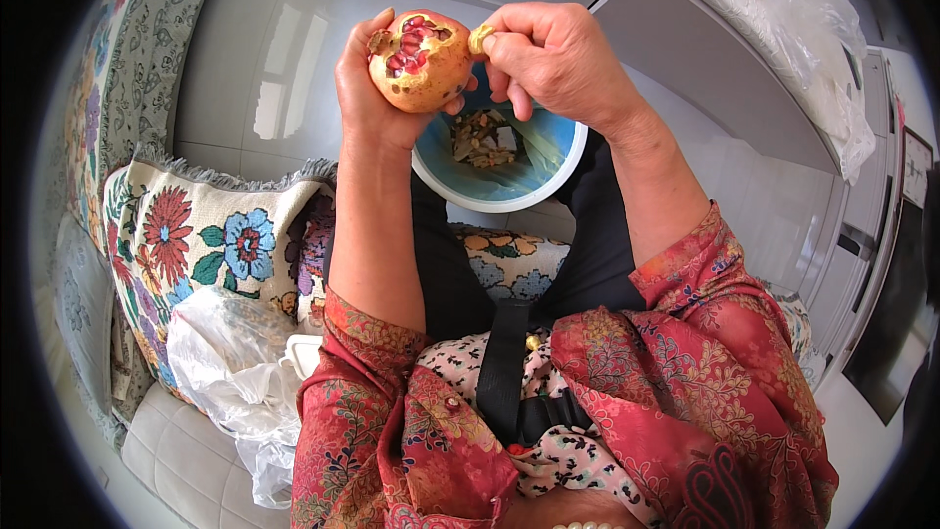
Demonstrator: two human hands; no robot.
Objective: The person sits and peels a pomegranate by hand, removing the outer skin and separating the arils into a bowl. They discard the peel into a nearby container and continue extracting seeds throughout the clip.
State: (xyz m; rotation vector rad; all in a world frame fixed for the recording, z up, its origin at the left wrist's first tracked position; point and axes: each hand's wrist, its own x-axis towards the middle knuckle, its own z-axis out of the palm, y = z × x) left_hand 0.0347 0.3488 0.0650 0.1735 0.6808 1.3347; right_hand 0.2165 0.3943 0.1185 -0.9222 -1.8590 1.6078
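Observation:
My left hand (382, 114) holds a pomegranate (429, 84) from the left and below, its thumb up beside the dried crown. Part of the rind is off the fruit's face, and dark red arils (411, 51) show in the opening with pale yellow pith round them. At the fruit's right side, my right hand (558, 62) pinches a small yellow piece of peel (481, 39) between thumb and forefinger. Whether that piece is still joined to the fruit I cannot tell. Beneath both hands stands a blue bin (507, 204) with a white rim, a thin liner and scraps (485, 150) at its bottom.
The bin stands between my knees on a glossy tiled floor. A flowered woven cover (228, 228) lies on the seat to the left, with a crumpled clear plastic bag (228, 360) and a white container (302, 355) on it. At upper right, a lace-covered table (705, 44) bears more plastic.

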